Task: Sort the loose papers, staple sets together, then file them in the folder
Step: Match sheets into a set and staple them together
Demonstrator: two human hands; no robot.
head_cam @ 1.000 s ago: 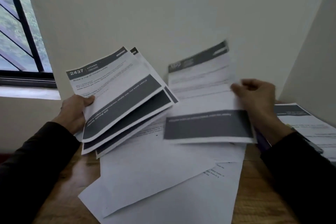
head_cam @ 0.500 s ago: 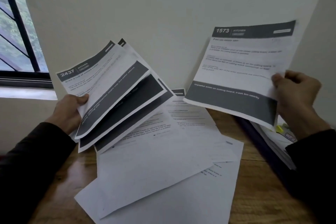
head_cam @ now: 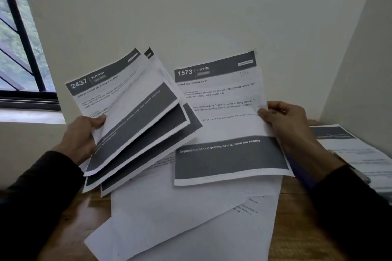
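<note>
My left hand (head_cam: 81,141) grips a fanned set of three printed sheets (head_cam: 135,121); the front one is headed 2437. My right hand (head_cam: 285,122) pinches the right edge of a single sheet headed 1573 (head_cam: 227,125), held up beside the fan, its left edge tucked behind the fanned sheets. Below both, several loose white papers (head_cam: 180,218) lie overlapping on the wooden table (head_cam: 297,224). A dark blue folder edge (head_cam: 300,172) shows under my right wrist.
Another pile of printed papers (head_cam: 358,150) lies at the table's right side against the corner wall. A white wall stands close behind the table. A window with black bars (head_cam: 19,48) is at the far left.
My right hand lifted the 1573 sheet off the table up to the right, then brought it back left and lower, next to the fan. My left hand stayed roughly in place.
</note>
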